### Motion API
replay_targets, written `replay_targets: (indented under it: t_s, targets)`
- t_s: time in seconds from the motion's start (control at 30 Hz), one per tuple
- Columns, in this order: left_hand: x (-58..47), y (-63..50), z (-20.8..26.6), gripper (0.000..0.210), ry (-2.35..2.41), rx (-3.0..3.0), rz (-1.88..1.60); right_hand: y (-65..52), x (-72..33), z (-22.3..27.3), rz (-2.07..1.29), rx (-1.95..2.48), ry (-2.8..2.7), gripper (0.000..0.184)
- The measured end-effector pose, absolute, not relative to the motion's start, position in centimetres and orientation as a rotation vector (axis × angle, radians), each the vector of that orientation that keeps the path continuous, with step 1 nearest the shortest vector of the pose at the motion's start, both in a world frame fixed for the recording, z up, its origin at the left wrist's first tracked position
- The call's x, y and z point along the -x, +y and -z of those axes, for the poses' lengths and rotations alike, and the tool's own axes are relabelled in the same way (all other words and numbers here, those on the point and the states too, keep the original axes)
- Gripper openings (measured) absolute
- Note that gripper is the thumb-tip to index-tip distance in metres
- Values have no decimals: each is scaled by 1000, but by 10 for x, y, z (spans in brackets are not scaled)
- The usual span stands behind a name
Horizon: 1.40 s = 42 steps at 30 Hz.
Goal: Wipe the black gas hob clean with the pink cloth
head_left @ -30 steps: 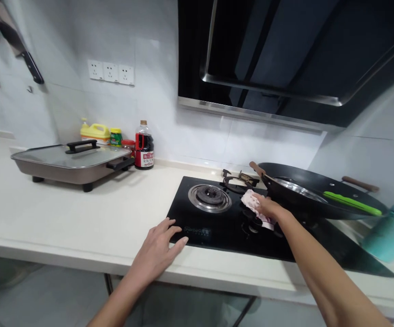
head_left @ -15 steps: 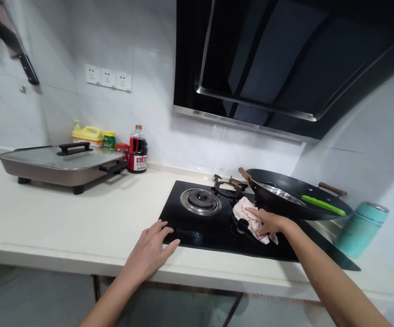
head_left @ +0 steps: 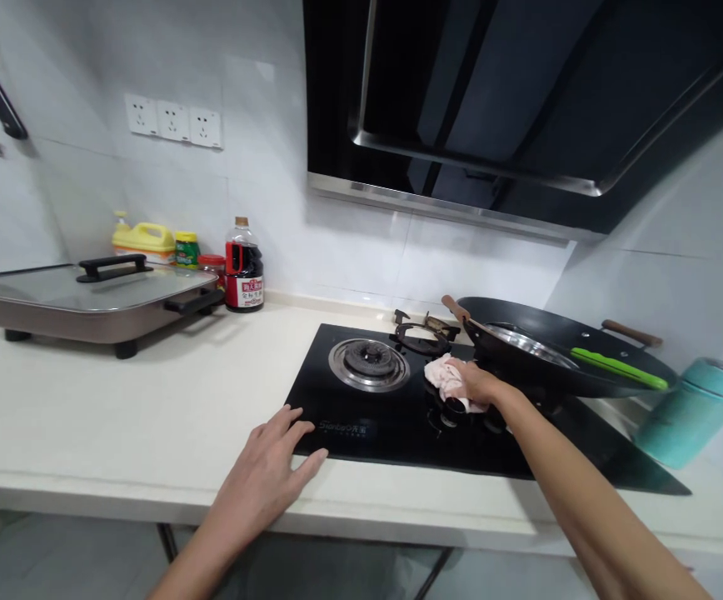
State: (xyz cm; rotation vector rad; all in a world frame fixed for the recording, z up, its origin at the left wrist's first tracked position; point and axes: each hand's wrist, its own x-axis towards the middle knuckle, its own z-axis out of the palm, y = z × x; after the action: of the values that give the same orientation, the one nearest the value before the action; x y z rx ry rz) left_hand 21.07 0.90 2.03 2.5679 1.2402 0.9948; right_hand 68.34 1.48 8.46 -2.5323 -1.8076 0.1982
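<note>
Running across the view, the pale counter (head_left: 149, 408) carries everything at hand; above it hangs the dark range hood (head_left: 492, 92); set into the counter is the black glass cooktop (head_left: 386, 429), and to its left stands the lidded electric pan (head_left: 74, 321). Over the cooktop's right side sits the wok (head_left: 549, 379), a green-handled utensil (head_left: 617, 367) lying across it; its near edge is close to the working wrist, so a sideways or lifting stroke could, I judge, knock it and shift that utensil; the turquoise flask (head_left: 686, 417), just beside the wok, could be jostled in turn.

The left hand (head_left: 271, 458) is spread and holds nothing, resting on the counter with its fingertips at the cooktop's left front corner; the right hand (head_left: 475, 383) grips the bunched pinkish cloth (head_left: 444, 375), which lies on the glass between the left burner (head_left: 369, 364) and the wok; its hidden finger undersides leave the tightness untold. Smallest is the black knob (head_left: 455, 406), touching or just beside the cloth; a snagged fold could turn it, and pushing too far back might drag the loose-looking pan support (head_left: 421, 350).
</note>
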Motion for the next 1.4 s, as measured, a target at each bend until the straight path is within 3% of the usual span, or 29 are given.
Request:
replay_targets:
  t_s: [0.27,0.47,0.8,1.03,1.4]
  targets:
    - [-214,5,-26,41,1264,-2584,-993,44,-626,-101,-199,2599,-1899,69]
    - [-215,7,-24,38,1279,-2576,-1009,25,-562,-115,-121,2449,-2147,73]
    - [-214,13,-22,39,1318,-2606,-962,-41,-466,-82,54,1913,-2211,54]
    - [-212,12,-25,39,1339,-2540,-942,-65,-505,-67,225,1887,-1998,30]
    - [-210,14,-23,44,1327,-2573,-930,-176,-633,-41,143,1845,-1885,31]
